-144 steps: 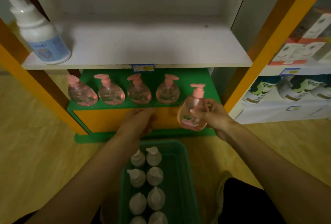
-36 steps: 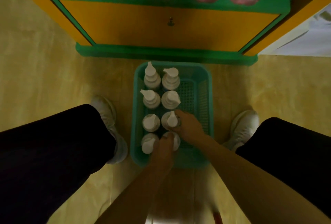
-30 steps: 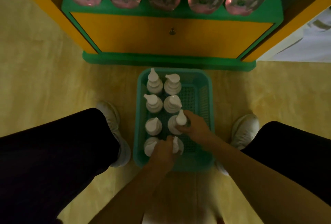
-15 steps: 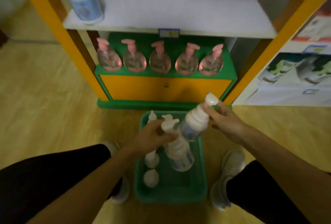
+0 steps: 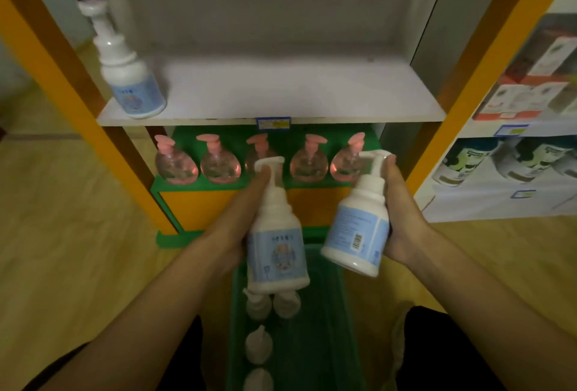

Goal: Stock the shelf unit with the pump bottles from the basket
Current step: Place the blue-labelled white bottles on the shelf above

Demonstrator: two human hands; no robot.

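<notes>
White plastic stock: you hold two white pump bottles above the green basket (image 5: 331, 328), one per hand, both clear of the shelf unit.
Left grip: your left hand (image 5: 237, 222) is wrapped round the left-hand bottle (image 5: 276, 240), forefinger up along its neck; label faces you, bottle roughly upright.
Right grip: your right hand (image 5: 402, 218) is clamped on the right-hand bottle (image 5: 359, 228), thumb by the pump head; bottle tilted, barcode side showing.
Done so far: one matching white bottle (image 5: 125, 72) stands at the left end of the white middle shelf (image 5: 296, 93); five pink pump bottles (image 5: 176, 165) line the green bottom shelf (image 5: 224, 186).
Left to do: both held bottles need placing; at least four pump tops (image 5: 257, 343) remain in the basket, lower ones dim.
Judgement: task past its first row, second row barely begun.
Condition of goods: bodies white with pale blue labels, pumps intact as far as visible; print too blurred to read.
</notes>
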